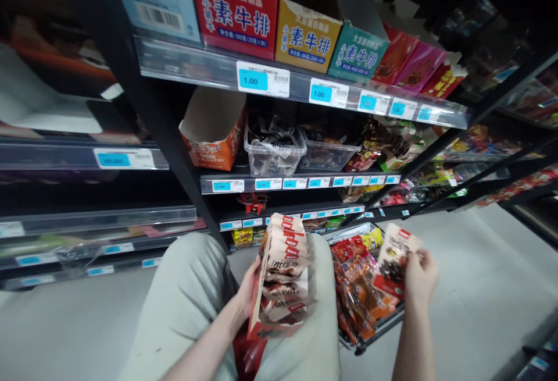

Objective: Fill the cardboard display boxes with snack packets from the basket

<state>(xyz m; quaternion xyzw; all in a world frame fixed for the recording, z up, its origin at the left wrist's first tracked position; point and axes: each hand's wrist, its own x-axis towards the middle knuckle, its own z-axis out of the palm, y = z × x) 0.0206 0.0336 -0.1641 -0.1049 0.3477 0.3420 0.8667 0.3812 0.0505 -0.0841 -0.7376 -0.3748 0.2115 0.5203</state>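
Clamped the left hand (249,288) around the side of an open carton of packets (285,282), left of the shopping basket (383,330). Pinched a cream-and-red packet (392,262) by its edge in the right hand (422,273), above the basket's right side. Included red and orange snack bags (357,279) inside the basket, plus clear plastic tubs (275,154) and a torn orange box (213,151) shelved beyond it.

Hands (335,279) grip snacks — open box (281,288), packet (394,262).
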